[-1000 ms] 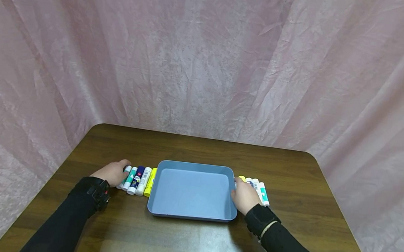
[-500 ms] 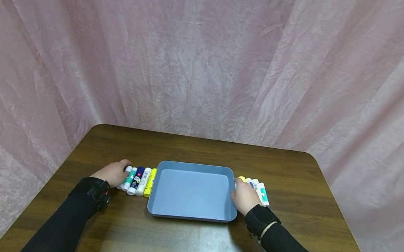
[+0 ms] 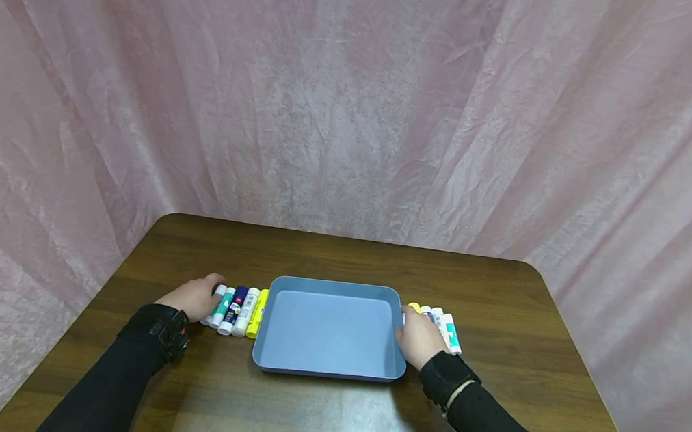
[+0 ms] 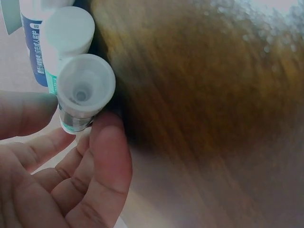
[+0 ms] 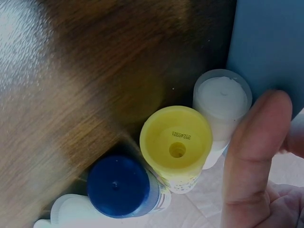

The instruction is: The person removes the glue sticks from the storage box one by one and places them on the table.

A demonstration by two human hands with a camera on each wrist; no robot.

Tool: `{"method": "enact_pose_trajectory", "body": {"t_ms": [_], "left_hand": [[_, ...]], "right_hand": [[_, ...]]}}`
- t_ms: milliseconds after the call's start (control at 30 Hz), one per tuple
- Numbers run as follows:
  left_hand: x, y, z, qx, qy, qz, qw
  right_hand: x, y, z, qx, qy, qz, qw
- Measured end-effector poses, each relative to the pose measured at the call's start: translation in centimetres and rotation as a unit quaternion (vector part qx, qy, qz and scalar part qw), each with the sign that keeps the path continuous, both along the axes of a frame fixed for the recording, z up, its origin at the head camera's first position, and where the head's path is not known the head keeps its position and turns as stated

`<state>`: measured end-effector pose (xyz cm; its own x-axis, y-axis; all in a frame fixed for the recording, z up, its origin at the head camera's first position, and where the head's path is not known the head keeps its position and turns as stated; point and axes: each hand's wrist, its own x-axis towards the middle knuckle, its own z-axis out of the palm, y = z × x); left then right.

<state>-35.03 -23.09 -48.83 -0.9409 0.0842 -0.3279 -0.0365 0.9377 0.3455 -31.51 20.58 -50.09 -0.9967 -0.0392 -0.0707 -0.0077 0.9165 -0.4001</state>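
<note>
In the head view my left hand (image 3: pixel 193 297) is at the outer end of the left row of glue sticks. It pinches the outermost glue stick (image 4: pixel 85 85), as the left wrist view shows. Against this one lies a glue stick with a green label (image 3: pixel 222 308). My right hand (image 3: pixel 420 337) lies between the blue tray (image 3: pixel 332 372) and the right row. A straight finger (image 5: pixel 256 137) passes beside a white-capped glue stick (image 5: pixel 222 99), its tip at the tray's wall. The other fingers are mostly hidden, so I cannot tell whether they grip that stick.
The left row also has a navy glue stick (image 3: pixel 233 310), a white one (image 3: pixel 245 312) and a yellow one (image 3: pixel 257 313) by the tray. On the right are a yellow stick (image 5: pixel 175 137), a blue-ended one (image 5: pixel 118 186) and white ones. A pink curtain (image 3: pixel 355 107) hangs behind the wooden table (image 3: pixel 318 255).
</note>
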Motion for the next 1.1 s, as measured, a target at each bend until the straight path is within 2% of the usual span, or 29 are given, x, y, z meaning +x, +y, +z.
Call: {"method": "enact_pose_trajectory", "body": {"t_ms": [500, 1100], "left_hand": [[-0.06, 0.14, 0.09, 0.001, -0.007, 0.004, 1.0], [-0.37, -0.15, -0.61, 0.004, -0.005, 0.01, 0.9999]], "right_hand": [[0.05, 0.05, 0.07, 0.001, 0.003, 0.002, 1.0], [-0.06, 0.2, -0.17, 0.009, 0.03, 0.016, 0.999]]}}
